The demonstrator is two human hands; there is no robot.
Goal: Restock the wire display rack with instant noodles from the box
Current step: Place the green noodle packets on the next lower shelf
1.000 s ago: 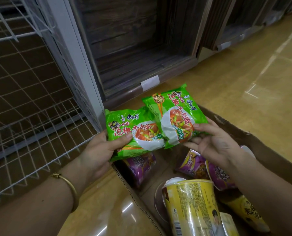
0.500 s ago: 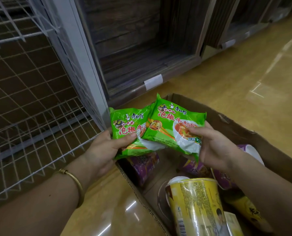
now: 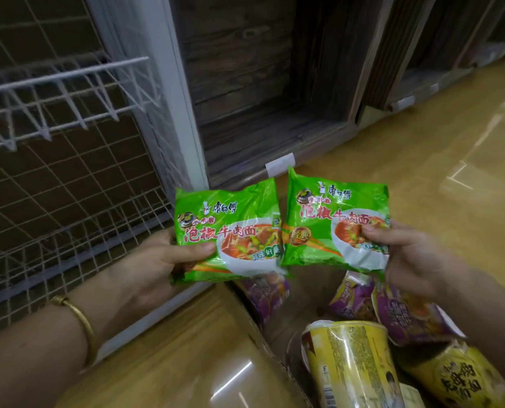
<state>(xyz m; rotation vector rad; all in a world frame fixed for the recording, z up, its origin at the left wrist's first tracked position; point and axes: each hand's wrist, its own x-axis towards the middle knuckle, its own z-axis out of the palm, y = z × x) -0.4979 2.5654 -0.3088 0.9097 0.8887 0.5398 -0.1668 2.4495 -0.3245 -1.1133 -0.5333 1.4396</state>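
Item 1: the left green packet (image 3: 239,207) is gripped at its left edge by the left hand (image 3: 154,260), with the thumb laid across the front. It is held face up just above the box's near corner, beside the rack.
Item 2: the right green packet (image 3: 333,213) is pinched at its right edge by the right hand (image 3: 413,257) and held over the box.
Relation: the two packets are held side by side, with their inner edges just meeting.
Box (image 3: 304,293): it is set on the floor (image 3: 422,160); purple packets (image 3: 407,316) and yellow cups (image 3: 351,366) are left inside.
Wire display rack (image 3: 69,240): it stands to the left, and no noodles are seen on the wires in view.
Progress: judged early. Two packets have been lifted out and none shelved; placing them and clearing the box are left.
Change: half a second earlier the right packet was overlapped on the left; they have since been drawn apart and raised.
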